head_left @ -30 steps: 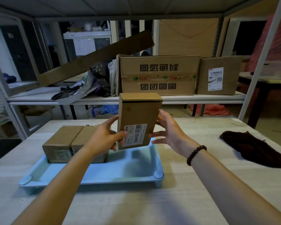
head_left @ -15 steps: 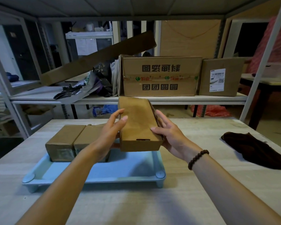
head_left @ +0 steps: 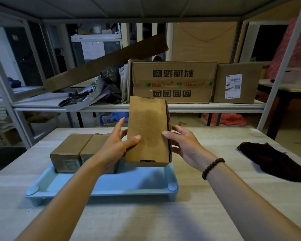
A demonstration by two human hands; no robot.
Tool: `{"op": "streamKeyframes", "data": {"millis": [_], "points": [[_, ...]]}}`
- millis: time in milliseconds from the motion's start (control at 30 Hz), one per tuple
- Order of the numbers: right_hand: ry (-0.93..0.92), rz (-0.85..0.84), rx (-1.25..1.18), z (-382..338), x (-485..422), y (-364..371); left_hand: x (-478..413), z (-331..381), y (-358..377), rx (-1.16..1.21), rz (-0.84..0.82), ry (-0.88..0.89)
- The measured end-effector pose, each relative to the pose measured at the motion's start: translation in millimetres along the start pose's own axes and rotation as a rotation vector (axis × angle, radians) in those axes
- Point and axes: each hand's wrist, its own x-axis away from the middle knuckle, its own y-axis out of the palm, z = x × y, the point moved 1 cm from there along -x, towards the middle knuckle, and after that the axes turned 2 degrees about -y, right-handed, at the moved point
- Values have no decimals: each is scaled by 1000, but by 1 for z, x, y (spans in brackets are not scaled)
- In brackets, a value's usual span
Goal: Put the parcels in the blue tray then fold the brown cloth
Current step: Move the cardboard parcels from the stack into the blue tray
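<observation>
I hold a brown cardboard parcel (head_left: 148,131) above the right part of the blue tray (head_left: 111,185), its plain broad face toward me. My left hand (head_left: 116,146) grips its left edge, thumb on the front. My right hand (head_left: 182,145) grips its right edge, thumb on the front, fingers behind. Two more brown parcels (head_left: 71,150) (head_left: 96,146) lie side by side in the tray's left part. The brown cloth (head_left: 274,162) lies crumpled on the table at the right.
The pale wooden table (head_left: 146,220) spreads below the tray. Behind it a metal shelf (head_left: 215,107) carries large cardboard boxes (head_left: 172,80), a long slanted carton (head_left: 108,63) and plastic bags. A white shelf post (head_left: 283,66) stands at the right.
The parcel has turned in my hands: its labelled face has gone out of sight and the plain face now points at me. Both hands have shifted their hold on its sides.
</observation>
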Motion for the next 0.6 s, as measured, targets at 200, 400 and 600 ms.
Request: {"op": "streamKeyframes", "data": {"millis": [200, 400, 600], "points": [[-77, 58, 84, -3, 2, 1, 2, 1, -2, -230, 26, 41], [-391, 237, 328, -10, 14, 22, 3, 3, 18, -93, -62, -93], [-580, 218, 575, -14, 29, 49, 0, 7, 37, 144, 10, -148]]}}
